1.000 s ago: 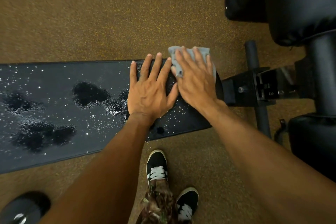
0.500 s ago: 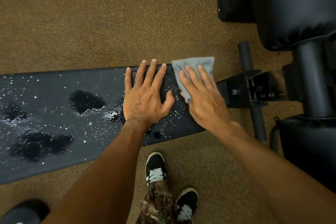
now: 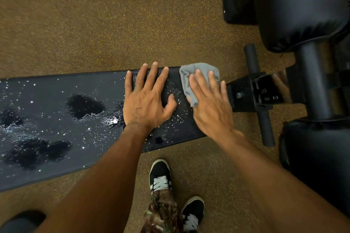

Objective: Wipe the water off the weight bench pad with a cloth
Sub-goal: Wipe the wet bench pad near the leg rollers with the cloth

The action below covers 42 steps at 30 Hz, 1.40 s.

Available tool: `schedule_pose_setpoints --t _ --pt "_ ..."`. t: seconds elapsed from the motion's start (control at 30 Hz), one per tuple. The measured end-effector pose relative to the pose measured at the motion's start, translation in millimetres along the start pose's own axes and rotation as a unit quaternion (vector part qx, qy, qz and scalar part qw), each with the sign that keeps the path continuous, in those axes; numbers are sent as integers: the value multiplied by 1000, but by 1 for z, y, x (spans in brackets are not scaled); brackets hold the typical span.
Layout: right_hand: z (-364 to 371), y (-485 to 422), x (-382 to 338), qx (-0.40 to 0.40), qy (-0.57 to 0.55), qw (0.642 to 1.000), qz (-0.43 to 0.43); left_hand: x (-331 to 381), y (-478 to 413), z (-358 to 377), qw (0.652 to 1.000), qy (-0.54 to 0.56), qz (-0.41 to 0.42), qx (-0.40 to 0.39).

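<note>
At the right end of the black bench pad (image 3: 47,89), the grey cloth (image 3: 191,75) lies crumpled under the right hand (image 3: 210,108), whose straight fingers press it onto the pad's far corner. The left hand (image 3: 147,100) rests palm down just beside it, fingers spread, holding nothing, between the cloth and 3 dark puddles (image 3: 85,107) ringed by droplets. Past the cloth, a black metal bracket (image 3: 251,92) marked 3 and 2 meets a crossbar (image 3: 265,130), with large padded rollers (image 3: 303,5) beyond. 2 black shoes (image 3: 160,176) stand on the brown speckled floor (image 3: 94,24).
</note>
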State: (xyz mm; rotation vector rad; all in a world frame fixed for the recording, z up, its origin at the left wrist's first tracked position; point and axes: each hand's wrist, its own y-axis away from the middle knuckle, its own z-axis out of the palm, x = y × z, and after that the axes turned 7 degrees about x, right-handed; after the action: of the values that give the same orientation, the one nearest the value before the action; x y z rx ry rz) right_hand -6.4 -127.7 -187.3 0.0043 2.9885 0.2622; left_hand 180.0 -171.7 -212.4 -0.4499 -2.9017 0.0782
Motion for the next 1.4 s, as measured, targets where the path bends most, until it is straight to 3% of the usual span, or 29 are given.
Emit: schedule_pose_setpoints --t 0.13,0.27,0.47,0.67,0.83,0.93,1.03,1.23,1.3,1.4 --pt "2 -41 -25 18 -19 1000 7 0 1 0 1000 5 -2 5" --pt "0 -3 -3 -4 -22 999 -43 0 0 0 1000 4 -1 1" --pt "-5 -28 -3 -7 -80 994 70 0 1 1 1000 -1 0 5" --pt "-1 8 -4 -3 -29 999 -29 -1 1 2 1000 1 1 9" --pt "-4 -15 -2 -9 -53 996 71 0 1 2 1000 5 0 12" --pt "3 -24 -23 18 -44 998 33 0 1 2 1000 4 0 11" --pt "1 15 -6 -16 -20 999 -37 0 1 1 1000 2 1 8" --pt "-4 -20 -4 -6 -88 991 104 0 1 2 1000 1 -2 12" --pt "0 -35 -21 16 -82 993 84 0 1 3 1000 0 0 15" --pt "4 -6 -15 23 -59 998 -23 0 1 4 1000 3 -2 21"
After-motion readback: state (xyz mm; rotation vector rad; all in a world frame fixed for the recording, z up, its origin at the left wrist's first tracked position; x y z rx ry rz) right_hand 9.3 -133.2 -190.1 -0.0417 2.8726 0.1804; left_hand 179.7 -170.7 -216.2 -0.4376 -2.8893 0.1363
